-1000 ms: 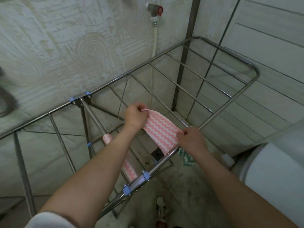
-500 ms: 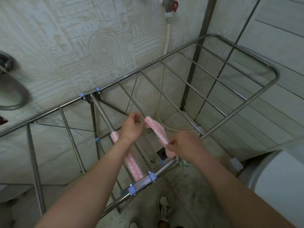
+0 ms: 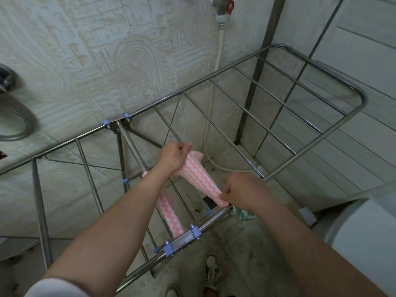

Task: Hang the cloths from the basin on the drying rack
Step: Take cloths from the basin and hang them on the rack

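Observation:
A pink and white zigzag cloth (image 3: 198,175) is stretched between my two hands above the steel drying rack (image 3: 285,103). My left hand (image 3: 174,155) pinches its far end, bunched, over a rack bar. My right hand (image 3: 244,190) grips its near end close to the rack's front rail. A second pink zigzag cloth (image 3: 169,213) hangs over a bar under my left forearm. A green and white cloth (image 3: 245,215) shows just below my right wrist, mostly hidden. The basin is not in view.
The rack stands against a textured wall with a tap (image 3: 224,6) and a white hose (image 3: 211,129) behind it. A grey metal hose (image 3: 23,116) loops at the left. A white drum-like object (image 3: 364,234) is at the right. My shoe (image 3: 212,269) is on the floor below.
The cloth, spread flat a second ago, is now gathered into a narrow band and pulled taut between my hands. My left hand has moved farther over the rack.

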`<control>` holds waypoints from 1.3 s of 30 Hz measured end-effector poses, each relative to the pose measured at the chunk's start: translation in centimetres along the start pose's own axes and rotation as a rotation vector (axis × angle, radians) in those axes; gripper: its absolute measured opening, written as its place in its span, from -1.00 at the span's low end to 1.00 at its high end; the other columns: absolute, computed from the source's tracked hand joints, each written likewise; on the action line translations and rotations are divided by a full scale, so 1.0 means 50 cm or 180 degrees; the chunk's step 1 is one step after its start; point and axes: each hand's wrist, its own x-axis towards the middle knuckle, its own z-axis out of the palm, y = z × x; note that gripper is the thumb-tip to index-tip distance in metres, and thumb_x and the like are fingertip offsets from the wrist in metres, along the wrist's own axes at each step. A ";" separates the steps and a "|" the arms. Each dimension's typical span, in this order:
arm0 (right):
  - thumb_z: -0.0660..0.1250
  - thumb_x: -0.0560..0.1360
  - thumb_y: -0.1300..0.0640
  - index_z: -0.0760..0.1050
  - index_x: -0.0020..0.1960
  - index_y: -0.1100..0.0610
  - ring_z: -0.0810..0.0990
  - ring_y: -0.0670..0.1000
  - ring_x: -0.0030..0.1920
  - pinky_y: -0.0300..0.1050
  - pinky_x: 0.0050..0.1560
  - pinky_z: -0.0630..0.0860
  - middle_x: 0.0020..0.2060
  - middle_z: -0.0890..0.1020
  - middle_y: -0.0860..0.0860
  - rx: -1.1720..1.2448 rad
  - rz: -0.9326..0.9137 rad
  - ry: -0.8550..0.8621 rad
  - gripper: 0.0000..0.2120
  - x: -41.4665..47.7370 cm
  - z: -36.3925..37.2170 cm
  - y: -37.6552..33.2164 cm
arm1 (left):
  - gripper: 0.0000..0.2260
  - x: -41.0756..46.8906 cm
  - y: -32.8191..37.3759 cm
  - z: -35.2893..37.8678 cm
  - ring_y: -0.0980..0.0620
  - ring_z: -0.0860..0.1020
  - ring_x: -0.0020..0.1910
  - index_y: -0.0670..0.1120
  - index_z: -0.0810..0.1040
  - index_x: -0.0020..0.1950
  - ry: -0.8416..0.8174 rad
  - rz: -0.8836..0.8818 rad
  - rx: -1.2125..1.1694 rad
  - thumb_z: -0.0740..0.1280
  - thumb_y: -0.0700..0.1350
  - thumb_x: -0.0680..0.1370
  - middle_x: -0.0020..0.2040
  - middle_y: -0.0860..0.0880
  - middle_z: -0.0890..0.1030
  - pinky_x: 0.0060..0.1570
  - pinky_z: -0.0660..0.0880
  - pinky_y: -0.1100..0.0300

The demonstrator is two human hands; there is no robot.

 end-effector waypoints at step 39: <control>0.31 0.39 0.32 0.55 0.13 0.16 0.60 0.05 -0.12 -0.12 -0.14 0.63 -0.09 0.62 0.10 0.6487 -0.0212 0.0393 -0.68 -0.159 -0.064 0.008 | -0.78 -0.284 0.101 -0.031 0.17 0.63 -0.08 0.01 0.61 0.07 -0.1363 0.1102 -0.1771 0.37 0.03 0.46 -0.02 0.07 0.67 -0.08 0.55 0.34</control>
